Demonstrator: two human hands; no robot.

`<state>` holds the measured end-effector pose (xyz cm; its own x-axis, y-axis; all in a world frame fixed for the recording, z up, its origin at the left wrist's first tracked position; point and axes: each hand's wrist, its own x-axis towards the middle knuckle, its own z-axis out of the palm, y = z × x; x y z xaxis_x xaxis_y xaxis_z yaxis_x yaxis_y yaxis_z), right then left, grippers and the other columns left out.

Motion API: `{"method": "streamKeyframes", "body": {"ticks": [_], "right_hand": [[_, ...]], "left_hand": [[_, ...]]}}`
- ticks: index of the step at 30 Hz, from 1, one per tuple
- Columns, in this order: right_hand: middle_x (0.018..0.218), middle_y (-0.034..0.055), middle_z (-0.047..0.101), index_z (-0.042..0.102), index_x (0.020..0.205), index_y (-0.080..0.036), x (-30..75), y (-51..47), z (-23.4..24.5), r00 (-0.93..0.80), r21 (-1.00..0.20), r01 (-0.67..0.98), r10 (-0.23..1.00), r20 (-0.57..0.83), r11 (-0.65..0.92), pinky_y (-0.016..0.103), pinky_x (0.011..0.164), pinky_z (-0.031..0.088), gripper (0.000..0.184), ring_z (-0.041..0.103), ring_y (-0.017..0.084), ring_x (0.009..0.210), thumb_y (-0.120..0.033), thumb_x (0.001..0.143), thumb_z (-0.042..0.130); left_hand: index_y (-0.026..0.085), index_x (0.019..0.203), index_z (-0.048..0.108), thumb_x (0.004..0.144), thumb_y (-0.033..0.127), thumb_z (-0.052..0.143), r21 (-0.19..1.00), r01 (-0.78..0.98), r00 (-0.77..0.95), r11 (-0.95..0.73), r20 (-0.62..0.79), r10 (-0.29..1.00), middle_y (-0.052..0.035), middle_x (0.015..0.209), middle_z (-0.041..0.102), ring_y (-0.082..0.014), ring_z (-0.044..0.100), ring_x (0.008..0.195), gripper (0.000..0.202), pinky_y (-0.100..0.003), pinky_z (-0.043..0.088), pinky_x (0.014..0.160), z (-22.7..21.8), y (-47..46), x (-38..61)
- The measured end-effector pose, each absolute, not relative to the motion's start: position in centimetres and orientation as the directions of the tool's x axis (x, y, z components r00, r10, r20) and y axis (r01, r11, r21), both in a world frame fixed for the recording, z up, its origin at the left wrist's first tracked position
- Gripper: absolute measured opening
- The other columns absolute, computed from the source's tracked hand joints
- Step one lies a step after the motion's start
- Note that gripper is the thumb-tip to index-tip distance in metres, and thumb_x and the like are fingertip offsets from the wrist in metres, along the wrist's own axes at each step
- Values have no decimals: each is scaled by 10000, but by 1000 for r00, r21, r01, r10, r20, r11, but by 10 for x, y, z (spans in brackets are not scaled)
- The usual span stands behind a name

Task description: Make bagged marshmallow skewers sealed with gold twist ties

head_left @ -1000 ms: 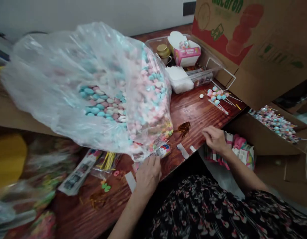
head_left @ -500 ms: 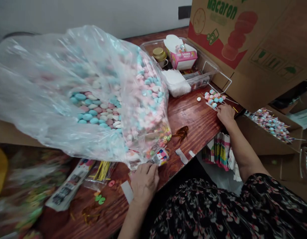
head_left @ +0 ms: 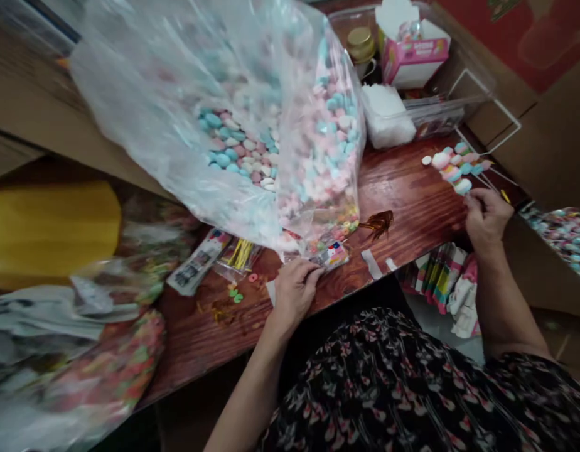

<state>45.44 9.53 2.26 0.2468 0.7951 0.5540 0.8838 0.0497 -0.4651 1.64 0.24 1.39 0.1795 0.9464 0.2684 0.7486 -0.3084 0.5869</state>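
My right hand (head_left: pixel 488 216) pinches the near end of a skewer of pastel marshmallows (head_left: pixel 452 174), held over the right end of the table. More marshmallow skewers (head_left: pixel 466 168) lie just behind it, their white sticks pointing right. My left hand (head_left: pixel 295 285) is at the table's front edge, fingers closed on small printed plastic bags (head_left: pixel 334 254). Behind that hand rises a big clear plastic sack (head_left: pixel 290 119) full of pink, blue and white candy-like pieces. Twist ties (head_left: pixel 378 223) in a gold-brown bundle lie between my hands.
A clear plastic bin (head_left: pixel 478 94) at the back right holds a pink box (head_left: pixel 415 59) and a gold-lidded jar (head_left: pixel 360 44). Cartons stand on the right, one with wrapped candies (head_left: pixel 560 235). Left are a yellow object (head_left: pixel 49 232) and bags of colourful rings (head_left: pixel 115 370).
My right hand has taken up a marshmallow skewer from the group and raised it slightly. My left hand stays at the printed bags. The view has turned down and left.
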Motion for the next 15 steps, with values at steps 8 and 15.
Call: {"method": "streamKeyframes", "body": {"ticks": [8,15], "right_hand": [[759,11,680,690,893,-224,366,29,33,-95,-597,650,829,551,471,259,623,489,88,625,139,652,-185,852,622],[723,-2,656,683,904,-223,346,14,23,-135,-657,578,851,508,484,250,585,464,114,607,128,624,-143,849,623]], "left_hand": [[185,864,711,877,211,619,573,712,230,-406,356,906,-43,863,642,-166,616,820,96,-298,511,723,0,1,7],[181,803,669,854,179,635,418,774,282,-476,446,849,-48,799,636,-198,563,798,61,-357,475,761,0,-2,13]]}}
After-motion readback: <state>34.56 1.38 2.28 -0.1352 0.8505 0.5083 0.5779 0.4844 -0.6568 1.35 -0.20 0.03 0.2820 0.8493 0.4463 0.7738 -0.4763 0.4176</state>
